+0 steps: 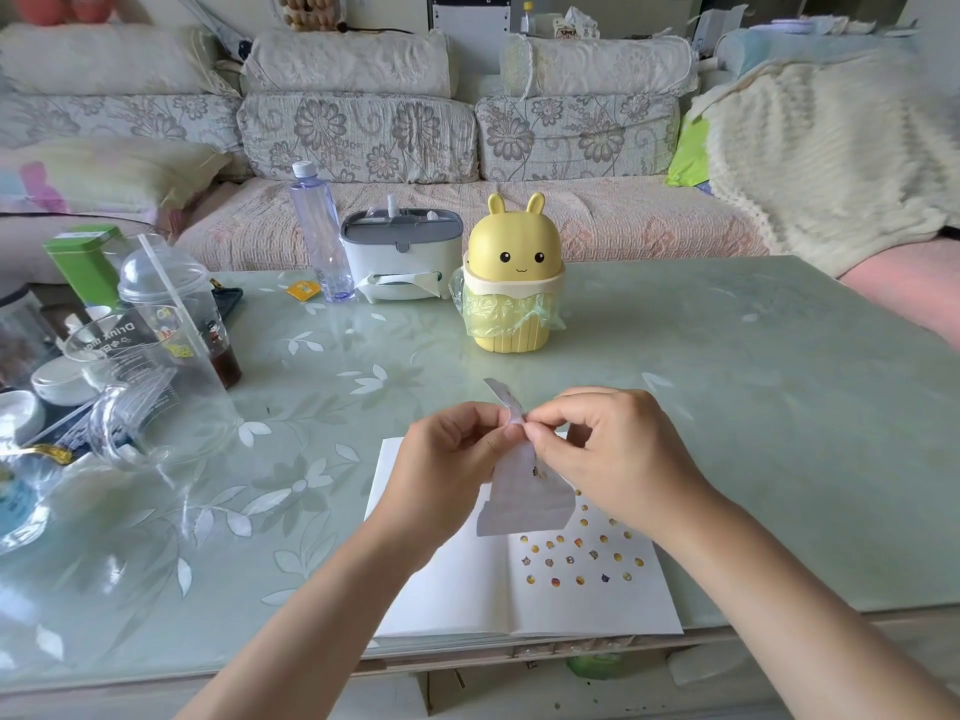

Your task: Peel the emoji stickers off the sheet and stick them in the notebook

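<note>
Currently the left hand [447, 449] is pinching the sheet [524, 491], held just above the notebook [441, 589]; the right hand [613, 449] is pinching its top edge, fingertips together; a jerked pull is risking a torn or self-stuck sheet. Cups [156, 356] are crowding the table [727, 407] at left; a bin [511, 283] is standing centre; a sofa [363, 132] is running behind.

There were one yellow rabbit-shaped bin [511, 283], one clear plastic water bottle [319, 236], one grey-white tissue box [402, 252], one open white notebook [462, 589] and roughly twenty small emoji stickers [570, 560].
</note>
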`<state>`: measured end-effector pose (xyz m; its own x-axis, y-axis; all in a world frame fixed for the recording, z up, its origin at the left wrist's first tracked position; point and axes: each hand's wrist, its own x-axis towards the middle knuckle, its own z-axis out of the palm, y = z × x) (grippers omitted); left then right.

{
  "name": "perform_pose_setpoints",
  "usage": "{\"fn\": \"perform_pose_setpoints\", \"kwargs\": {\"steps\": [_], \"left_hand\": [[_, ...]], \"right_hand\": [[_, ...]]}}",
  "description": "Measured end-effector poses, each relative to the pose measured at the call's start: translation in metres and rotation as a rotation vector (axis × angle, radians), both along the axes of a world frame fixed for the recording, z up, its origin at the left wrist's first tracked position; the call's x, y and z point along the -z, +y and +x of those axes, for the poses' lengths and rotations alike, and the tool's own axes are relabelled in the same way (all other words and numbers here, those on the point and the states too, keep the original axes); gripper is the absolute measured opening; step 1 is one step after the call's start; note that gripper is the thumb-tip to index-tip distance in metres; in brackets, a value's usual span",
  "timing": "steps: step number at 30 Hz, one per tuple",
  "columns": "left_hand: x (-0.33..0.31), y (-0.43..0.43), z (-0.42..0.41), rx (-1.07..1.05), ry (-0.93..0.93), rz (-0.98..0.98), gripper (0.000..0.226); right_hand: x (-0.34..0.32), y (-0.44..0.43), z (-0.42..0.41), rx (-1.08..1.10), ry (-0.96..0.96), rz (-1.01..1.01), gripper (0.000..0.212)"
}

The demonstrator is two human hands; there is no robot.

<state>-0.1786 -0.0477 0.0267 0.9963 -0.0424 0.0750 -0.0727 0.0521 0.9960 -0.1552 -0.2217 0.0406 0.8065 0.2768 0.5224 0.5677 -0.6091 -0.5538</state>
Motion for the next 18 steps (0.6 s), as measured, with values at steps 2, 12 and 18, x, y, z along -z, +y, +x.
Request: {"fn": "perform_pose_setpoints", "kwargs": {"steps": [2,12,18], "left_hand": [[-0.0002,0.0012,0.0001,-0.015,-0.017,0.054,0.010],[-0.0005,0.0025,-0.0021,-0.021,0.029,0.085,0.010],[-0.0059,-0.0061,-0.0050,-0.114,0.140,0.017,0.030]], "right_hand": [[0.0013,-0.0003,0.0008,-0.026,0.061,0.080,0.020],[0.0009,0.0016,-0.0006,0.004,0.065,0.136,0.010],[0.0024,0.0059,-0.0037,0.031,-0.182,-0.073,0.014]]}}
